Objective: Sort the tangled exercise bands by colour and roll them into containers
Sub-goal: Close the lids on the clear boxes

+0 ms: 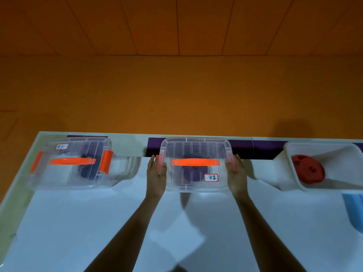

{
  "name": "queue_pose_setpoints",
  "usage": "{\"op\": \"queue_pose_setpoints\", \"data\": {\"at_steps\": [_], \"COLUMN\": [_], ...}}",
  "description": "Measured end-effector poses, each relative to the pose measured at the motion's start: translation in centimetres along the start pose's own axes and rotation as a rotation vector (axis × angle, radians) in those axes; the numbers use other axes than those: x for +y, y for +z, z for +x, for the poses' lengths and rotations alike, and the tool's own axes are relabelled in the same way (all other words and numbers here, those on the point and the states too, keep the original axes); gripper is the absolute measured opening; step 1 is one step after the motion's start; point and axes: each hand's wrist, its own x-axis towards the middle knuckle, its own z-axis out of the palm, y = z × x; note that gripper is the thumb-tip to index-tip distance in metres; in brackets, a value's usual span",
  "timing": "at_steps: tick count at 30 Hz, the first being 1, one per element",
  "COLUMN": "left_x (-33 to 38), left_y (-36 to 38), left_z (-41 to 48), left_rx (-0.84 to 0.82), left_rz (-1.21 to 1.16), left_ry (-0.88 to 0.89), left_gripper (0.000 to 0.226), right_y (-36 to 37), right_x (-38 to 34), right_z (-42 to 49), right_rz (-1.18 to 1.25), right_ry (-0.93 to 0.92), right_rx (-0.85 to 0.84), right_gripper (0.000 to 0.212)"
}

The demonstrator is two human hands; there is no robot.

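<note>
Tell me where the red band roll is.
Head view, far right: the red band roll lies inside the open white container, right of the clear box.

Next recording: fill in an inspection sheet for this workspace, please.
Surface: white table, purple strip along its far edge.
Job's things: left lidded box holds dark roll; middle lidded box holds purple roll; open white bin holds red roll.
Clutter: blue object at right edge, cut off.
Hands: left hand and right hand flat against middle lidded box's sides, fingers straight.
Cables: nothing seen.
Surroundings: orange backdrop.
</note>
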Motion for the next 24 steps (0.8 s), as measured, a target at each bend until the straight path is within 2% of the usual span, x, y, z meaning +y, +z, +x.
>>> {"op": "queue_pose_setpoints", "data": {"at_steps": [2, 5, 7, 10, 13, 16, 18, 20, 22, 24], "left_x": [0.4, 1.7, 2.5, 3.3, 4.9, 8.7, 11.7, 14.1, 15.4, 15.9], "left_y": [0.0, 0.1, -0.2, -1.3, -3.0, -5.0, -6.0, -6.5, -6.7, -7.1], "left_z": [-0.1, -0.8, -1.5, -2.1, -2.1, -0.8, 0.8, 2.6, 4.2, 5.1], "left_rx": [0.002, 0.011, -0.002, -0.023, 0.028, 0.016, -0.064, -0.165, -0.306, -0.473], "left_rz": [-0.049, -0.12, -0.133, -0.177, -0.162, 0.108, 0.262, 0.385, 0.479, 0.418], "left_ry": [-0.006, -0.053, -0.095, -0.143, -0.002, 0.279, 0.511, 0.645, 0.616, 0.508], "left_gripper": [0.051, 0.048, 0.05, 0.057, 0.067, 0.07, 0.068, 0.067, 0.063, 0.055], "right_y": [-0.1, -0.2, -0.2, -0.7, -1.7, -2.6, -3.3, -3.8, -4.1, -4.3], "right_x": [-1.3, -2.0, -1.8, -3.4, -5.7, -7.8, -9.5, -10.5, -11.3, -12.1], "right_z": [-0.6, -1.0, -1.2, -2.2, -2.9, -3.1, -3.4, -3.4, -3.2, -3.2], "right_rz": [-0.015, -0.049, -0.053, -0.017, -0.093, -0.245, -0.281, -0.234, -0.17, -0.108], "right_ry": [-0.048, -0.091, -0.155, -0.239, -0.379, -0.504, -0.542, -0.548, -0.547, -0.495], "right_rx": [0.022, 0.09, 0.144, 0.165, 0.218, 0.246, 0.194, 0.076, -0.061, -0.184], "right_gripper": [0.056, 0.054, 0.055, 0.041, 0.039, 0.04, 0.04, 0.04, 0.039, 0.034]}}
